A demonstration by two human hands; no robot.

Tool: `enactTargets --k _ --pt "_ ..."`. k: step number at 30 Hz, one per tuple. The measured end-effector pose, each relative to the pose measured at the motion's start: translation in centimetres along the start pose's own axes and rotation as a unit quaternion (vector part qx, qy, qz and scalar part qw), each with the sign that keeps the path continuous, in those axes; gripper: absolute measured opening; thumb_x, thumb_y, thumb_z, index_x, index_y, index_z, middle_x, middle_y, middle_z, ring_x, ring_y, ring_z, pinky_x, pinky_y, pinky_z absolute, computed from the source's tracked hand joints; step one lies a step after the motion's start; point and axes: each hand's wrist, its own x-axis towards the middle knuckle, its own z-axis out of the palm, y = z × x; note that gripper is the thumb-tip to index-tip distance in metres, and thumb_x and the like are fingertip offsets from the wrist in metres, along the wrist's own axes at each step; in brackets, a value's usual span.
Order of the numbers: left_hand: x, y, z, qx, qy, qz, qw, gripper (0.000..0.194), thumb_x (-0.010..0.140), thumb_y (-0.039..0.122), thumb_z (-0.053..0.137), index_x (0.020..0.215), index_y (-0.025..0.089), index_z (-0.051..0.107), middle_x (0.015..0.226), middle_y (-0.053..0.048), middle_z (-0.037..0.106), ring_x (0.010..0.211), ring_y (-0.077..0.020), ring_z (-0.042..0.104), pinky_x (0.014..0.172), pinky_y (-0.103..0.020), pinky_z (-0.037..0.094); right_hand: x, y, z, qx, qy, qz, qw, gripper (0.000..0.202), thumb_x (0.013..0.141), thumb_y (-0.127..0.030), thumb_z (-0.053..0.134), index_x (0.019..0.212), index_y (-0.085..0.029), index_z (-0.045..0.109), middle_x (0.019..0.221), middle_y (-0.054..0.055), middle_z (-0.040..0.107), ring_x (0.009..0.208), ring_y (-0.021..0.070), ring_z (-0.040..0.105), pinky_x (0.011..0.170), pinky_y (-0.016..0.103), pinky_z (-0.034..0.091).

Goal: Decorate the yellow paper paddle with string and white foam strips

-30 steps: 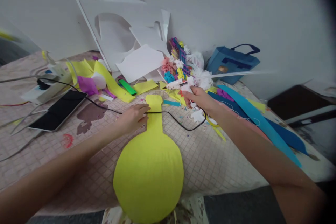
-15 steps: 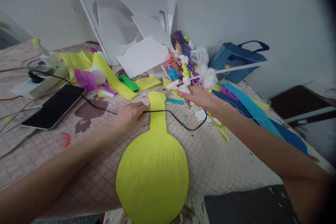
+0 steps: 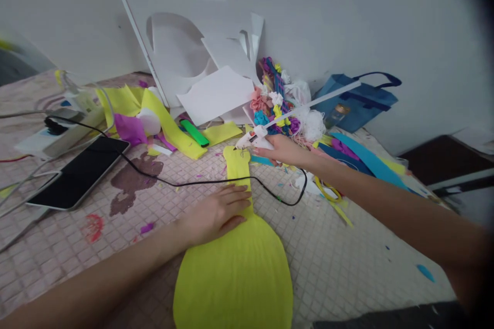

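A yellow cutout with a round body and a narrow neck lies on the table. My left hand rests flat across the lower neck, fingers stretched out. Wrapped round a white glue gun, my right hand holds its nozzle at the cutout's top end. A long white glue stick sticks out from the back of the gun. The black cord crosses the neck just beyond my left fingers.
At the left are a phone and a power strip. A green cutter, yellow paper strips and white boards lie or lean beyond. Crumpled paper flowers and a blue bag stand at the back right.
My left hand has let go of the black cord and moved down onto the cutout's neck. The glue gun in my right hand has come left to its top end. The view has shifted.
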Motion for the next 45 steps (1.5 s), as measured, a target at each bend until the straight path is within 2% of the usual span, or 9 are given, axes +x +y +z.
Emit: enactTargets --k 6,12,21,32,41,45 --pt "-0.1 -0.1 0.8 -0.012 -0.011 -0.012 1.000 0.026 0.093 0.021 0.049 0.114 0.013 0.060 0.128 -0.014 0.059 0.125 -0.0239 0.050 0.109 -0.045 0.038 0.7 -0.7 0.2 -0.055 -0.001 0.006 0.998 0.031 0.083 -0.042 0.060 0.096 -0.015 0.062 0.044 -0.002 0.054 0.036 0.0141 0.051 0.036 0.023 0.034" --pt "0.0 -0.2 0.8 -0.011 -0.015 -0.017 1.000 0.025 0.093 0.021 0.048 0.114 0.014 0.060 0.126 -0.013 0.060 0.123 -0.0240 0.052 0.108 -0.045 0.039 0.9 -0.6 0.2 -0.079 -0.008 -0.014 0.997 0.036 0.088 -0.049 0.052 0.090 -0.015 0.062 0.041 -0.002 0.051 0.035 0.0134 0.050 0.040 0.024 0.034" --pt "0.0 -0.2 0.9 -0.013 -0.017 -0.016 1.000 0.025 0.093 0.020 0.048 0.114 0.013 0.059 0.126 -0.014 0.060 0.123 -0.0236 0.051 0.109 -0.043 0.038 1.3 -1.1 0.2 -0.069 -0.015 -0.013 0.997 0.038 0.087 -0.047 0.055 0.062 -0.019 0.050 0.039 -0.001 0.050 0.037 0.0135 0.051 0.045 0.025 0.036" --pt "0.1 -0.1 0.7 -0.014 -0.023 -0.016 1.000 0.026 0.094 0.021 0.047 0.115 0.013 0.059 0.127 -0.014 0.059 0.124 -0.0237 0.050 0.108 -0.044 0.038 1.8 -0.9 0.6 -0.073 -0.031 -0.032 0.996 0.039 0.090 -0.046 0.050 0.061 -0.019 0.046 0.040 -0.001 0.048 0.039 0.0123 0.049 0.047 0.024 0.036" --pt "0.0 -0.2 0.8 -0.012 -0.030 -0.018 0.999 0.026 0.093 0.021 0.047 0.115 0.013 0.059 0.128 -0.013 0.059 0.124 -0.0232 0.050 0.109 -0.042 0.036 1.9 -1.1 0.8 -0.055 -0.044 -0.030 0.997 0.038 0.089 -0.046 0.050 0.061 -0.020 0.045 0.041 0.000 0.050 0.037 0.0136 0.050 0.043 0.025 0.036" --pt "-0.1 -0.1 0.8 -0.011 -0.029 -0.030 0.999 0.029 0.094 0.022 0.047 0.120 0.014 0.056 0.128 -0.011 0.059 0.125 -0.0238 0.049 0.114 -0.049 0.027 2.1 -1.5 0.6 -0.080 -0.060 -0.033 0.994 0.038 0.090 -0.045 0.048 0.061 -0.020 0.044 0.040 -0.001 0.049 0.037 0.0134 0.050 0.042 0.025 0.036"
